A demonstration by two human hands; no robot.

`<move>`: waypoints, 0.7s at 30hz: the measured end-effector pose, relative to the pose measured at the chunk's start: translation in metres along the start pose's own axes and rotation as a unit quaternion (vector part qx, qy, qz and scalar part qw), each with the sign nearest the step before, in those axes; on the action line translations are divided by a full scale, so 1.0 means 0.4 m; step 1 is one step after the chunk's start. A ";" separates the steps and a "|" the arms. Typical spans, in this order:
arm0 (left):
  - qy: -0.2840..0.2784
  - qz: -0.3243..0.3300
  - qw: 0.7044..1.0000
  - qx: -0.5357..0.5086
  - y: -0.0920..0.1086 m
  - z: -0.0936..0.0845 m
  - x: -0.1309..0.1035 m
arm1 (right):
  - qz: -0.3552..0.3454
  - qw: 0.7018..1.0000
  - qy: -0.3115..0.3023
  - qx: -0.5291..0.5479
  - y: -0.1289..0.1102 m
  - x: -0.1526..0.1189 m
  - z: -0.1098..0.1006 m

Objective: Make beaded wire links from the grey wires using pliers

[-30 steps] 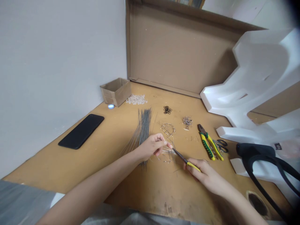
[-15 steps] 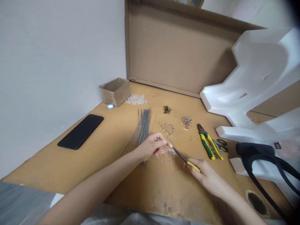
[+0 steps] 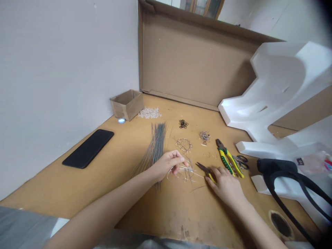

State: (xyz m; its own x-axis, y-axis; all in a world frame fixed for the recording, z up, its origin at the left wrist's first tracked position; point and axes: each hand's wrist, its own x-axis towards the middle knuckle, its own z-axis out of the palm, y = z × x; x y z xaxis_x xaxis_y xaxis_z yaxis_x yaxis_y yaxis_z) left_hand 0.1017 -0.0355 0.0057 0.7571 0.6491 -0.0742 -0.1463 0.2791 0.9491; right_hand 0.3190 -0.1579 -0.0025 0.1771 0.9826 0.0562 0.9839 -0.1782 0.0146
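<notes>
My left hand point(image 3: 172, 162) is closed in a pinch over the middle of the table, seemingly on a thin wire point(image 3: 169, 172) that is hard to make out at the fingertips. Beneath it are loose pieces of bent wire point(image 3: 189, 169). To the right, my right hand point(image 3: 225, 183) rests over yellow-handled needle-nose pliers point(image 3: 203, 167), fingers around the handles. Their dark jaws lie slightly apart, near the table top, away from the left hand. A bundle of straight grey wires point(image 3: 158, 141) lies left of my left hand, partly covered by it.
Combination pliers point(image 3: 228, 157) and scissors point(image 3: 241, 160) lie to the right. Behind are a wire ring point(image 3: 183, 145), a metal pile point(image 3: 204, 135), black rings point(image 3: 183, 123), clear pieces point(image 3: 149, 112) and a small cardboard box point(image 3: 127, 103). A phone point(image 3: 88, 148) lies left; white foam point(image 3: 280, 83) stands right.
My right hand has moved the needle-nose pliers away from the left fingertips, rightward and down to the table. The left hand stays pinched in nearly the same place. The view has shifted slightly.
</notes>
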 end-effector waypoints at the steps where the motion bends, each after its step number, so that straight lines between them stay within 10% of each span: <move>1: -0.001 0.004 1.000 -0.001 -0.002 0.001 -0.001 | -0.005 1.000 0.008 0.010 -0.002 0.002 -0.002; 6: -0.005 0.004 1.000 -0.010 -0.017 0.004 0.002 | -0.029 0.976 0.042 0.210 -0.051 0.023 -0.045; 12: 0.000 -0.002 1.000 -0.022 -0.024 0.000 0.010 | -0.008 0.832 -0.093 0.547 -0.134 0.062 -0.062; 21: 0.026 -0.042 0.998 -0.025 -0.017 -0.032 0.023 | 0.054 0.758 -0.079 0.646 -0.152 0.130 -0.027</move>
State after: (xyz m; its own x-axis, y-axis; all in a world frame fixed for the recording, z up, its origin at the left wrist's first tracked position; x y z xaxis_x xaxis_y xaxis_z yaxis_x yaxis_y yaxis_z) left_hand 0.1017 -0.0224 -0.0054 0.7346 0.6570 -0.1695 -0.1169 0.3687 0.9222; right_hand 0.2680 -0.0964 0.0103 0.1596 0.9780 -0.1342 0.1491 -0.1582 -0.9761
